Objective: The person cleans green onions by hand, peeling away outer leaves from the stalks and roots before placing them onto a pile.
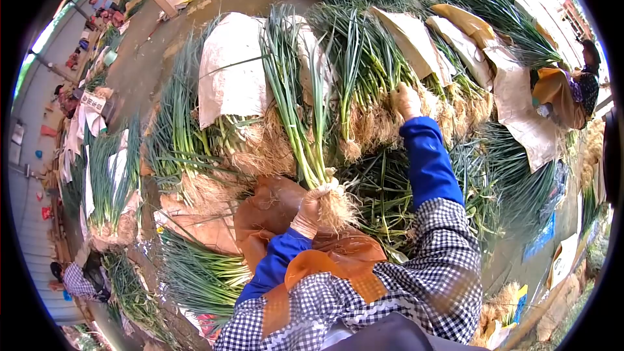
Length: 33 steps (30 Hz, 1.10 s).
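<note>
My left hand (308,211) is closed round the base of a small bunch of green onions (302,130), its long leaves pointing away from me and its pale roots beside my fingers. Farther forward and to the right, my right hand (407,101) reaches to the root end of a large pile of green onions (374,68). Its fingers are bent onto the stalks; what they grip is too small to make out. An orange-brown apron (270,205) covers my lap beneath the left hand.
A pale sack (233,68) covers onions ahead on the left. More sacks (520,107) and onion heaps lie at the right, where a person (585,84) sits. Loose leaves (383,188) lie between my arms. Other people are along the left side, one (81,279) at lower left.
</note>
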Motion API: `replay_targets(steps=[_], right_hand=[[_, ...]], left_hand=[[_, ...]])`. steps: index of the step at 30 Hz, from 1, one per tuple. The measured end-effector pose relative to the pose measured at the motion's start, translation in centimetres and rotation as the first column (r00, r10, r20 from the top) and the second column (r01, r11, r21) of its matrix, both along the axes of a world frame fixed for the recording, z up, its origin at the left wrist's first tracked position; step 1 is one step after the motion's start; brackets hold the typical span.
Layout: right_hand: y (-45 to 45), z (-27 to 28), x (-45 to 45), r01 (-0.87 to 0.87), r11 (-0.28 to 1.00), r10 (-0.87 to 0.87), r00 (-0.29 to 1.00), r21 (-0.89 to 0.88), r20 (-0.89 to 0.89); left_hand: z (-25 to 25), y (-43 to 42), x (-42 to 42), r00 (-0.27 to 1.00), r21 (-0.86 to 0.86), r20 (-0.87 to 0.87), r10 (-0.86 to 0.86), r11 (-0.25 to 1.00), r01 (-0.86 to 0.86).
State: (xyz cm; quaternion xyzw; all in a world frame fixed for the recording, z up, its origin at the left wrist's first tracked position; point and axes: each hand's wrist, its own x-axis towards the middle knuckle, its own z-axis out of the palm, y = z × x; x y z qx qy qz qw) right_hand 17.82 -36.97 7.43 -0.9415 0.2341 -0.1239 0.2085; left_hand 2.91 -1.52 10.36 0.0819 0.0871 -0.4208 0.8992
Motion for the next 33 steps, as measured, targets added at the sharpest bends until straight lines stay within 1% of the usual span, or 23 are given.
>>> replay_targets(steps=[2,4,5,8,9,10,11,13,15,17,18,19,20,21,23,25,26,27,28,29,31,32,33], right_hand=[[2.6,3.3,-2.3,-0.012,0.967,0.051,0.988,0.255,-0.145],[5.2,4.0,-6.4,-0.087,0.926,0.145,0.98,0.366,-0.133],[6.0,4.3,-8.0,-0.146,0.888,0.255,0.945,0.437,-0.203],[6.6,6.9,-10.7,-0.298,0.653,0.746,0.412,0.696,-0.524],[6.8,7.0,-9.8,-0.296,0.651,0.746,0.42,0.699,-0.517],[6.1,7.6,-7.8,-0.235,0.872,0.456,0.711,0.429,-0.535],[5.2,8.2,-5.8,-0.062,0.988,0.115,0.905,0.14,-0.411],[2.0,4.9,-2.1,0.038,0.977,-0.048,0.998,-0.209,-0.044],[1.1,3.4,-0.1,-0.084,0.972,0.036,0.976,-0.219,-0.213],[1.9,3.1,0.4,0.026,0.997,-0.034,0.991,-0.067,-0.126],[3.2,4.0,-1.2,-0.022,0.913,0.034,0.999,0.408,-0.022],[4.6,5.0,-3.7,-0.099,0.616,0.047,0.995,0.781,0.089],[7.6,8.1,-7.4,-0.217,0.467,0.065,0.975,0.857,0.211],[10.5,9.8,-11.2,-0.325,0.296,0.054,0.945,0.898,0.324],[13.1,4.8,-16.2,-0.212,0.014,0.085,0.974,0.977,0.211],[16.3,0.7,-20.2,-0.267,0.152,0.123,0.96,0.952,0.25],[17.1,-3.0,-21.7,-0.335,-0.194,-0.067,0.942,0.922,0.328],[16.4,-4.6,-22.5,-0.342,0.505,0.037,0.926,0.792,0.376],[15.4,-4.6,-23.2,-0.227,0.437,-0.12,0.944,0.871,0.306],[14.0,-4.4,-23.8,-0.12,0.348,-0.268,0.938,0.93,0.221],[9.4,-7.7,-25.1,0.077,0.682,-0.195,0.978,0.727,0.079],[7.9,-7.4,-25.7,-0.005,1.0,0.004,0.996,-0.014,-0.089],[8.3,-6.9,-25.5,0.03,0.953,-0.027,1.0,-0.303,0.015]], left_hand=[[-1.1,-0.1,0.4,0.999,0.075,-0.013,0.038,0.996,-0.037],[-3.2,-0.4,0.3,0.991,0.459,0.112,0.07,0.881,-0.114],[-3.8,-0.5,0.1,0.992,0.46,0.103,0.07,0.881,-0.11],[-4.3,-0.4,-0.1,0.99,0.506,0.127,0.055,0.855,-0.112],[-3.9,-0.3,-0.1,0.99,0.511,0.132,0.046,0.853,-0.108],[-3.4,-0.4,-0.1,0.992,0.512,0.117,0.048,0.853,-0.102],[-3.1,-0.6,-0.2,0.993,0.509,0.102,0.053,0.855,-0.099],[-3.6,-0.7,-0.2,0.99,0.515,0.119,0.07,0.848,-0.122],[-3.7,-0.5,-0.2,0.994,0.458,0.079,0.07,0.884,-0.098],[-4.5,-0.1,0.1,0.99,0.426,0.117,0.073,0.897,-0.116],[-4.9,-0.3,0.1,0.988,0.385,0.124,0.095,0.913,-0.137],[-5.2,-0.6,-0.2,0.985,0.342,0.125,0.119,0.927,-0.155],[-3.0,-1.0,-0.3,0.996,0.252,-0.004,0.091,0.964,-0.087],[-2.9,-1.5,-0.1,0.992,0.276,0.119,0.051,0.958,-0.082],[-2.3,-3.1,-0.6,1.0,0.266,0.001,0.028,0.964,-0.027],[-6.6,-4.1,-1.4,0.993,0.254,-0.086,-0.083,0.962,0.103],[-6.7,-4.6,-2.4,0.999,0.396,0.01,-0.043,0.917,0.036],[-6.2,-4.7,-2.9,0.992,0.522,0.124,-0.023,0.852,-0.045],[-5.0,-4.5,-3.2,0.998,0.579,0.056,-0.013,0.815,-0.022],[-5.9,-4.1,-3.3,0.986,0.61,0.16,0.041,0.781,-0.131],[-5.2,-2.9,-2.9,0.983,0.658,0.184,0.008,0.742,-0.129],[-6.2,-2.5,-2.9,0.983,0.657,0.185,0.017,0.741,-0.136],[-6.4,-2.2,-3.0,0.987,0.625,0.162,0.017,0.772,-0.115]])
